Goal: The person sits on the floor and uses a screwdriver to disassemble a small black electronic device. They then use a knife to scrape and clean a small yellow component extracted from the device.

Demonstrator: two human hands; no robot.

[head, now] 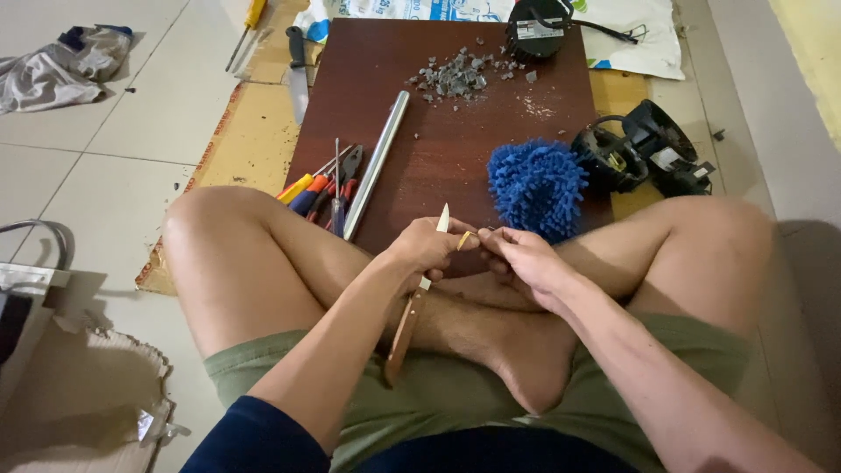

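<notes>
I sit cross-legged on the floor. My left hand [429,248] grips a knife [407,324] with a wooden handle; its pale blade points up past my fingers. My right hand [523,259] pinches a small thin yellowish piece [464,238] right against the blade, the two hands nearly touching above my shins. A fluffy blue mop head [536,186] lies on the dark brown board [438,105] just beyond my hands.
On the board lie a metal tube [377,164], pliers and screwdrivers [322,188], and several grey crumbled bits [455,74]. Black motor parts [644,158] sit at right and another at the far edge [536,26]. A knife [298,74] and a screwdriver [245,31] lie left.
</notes>
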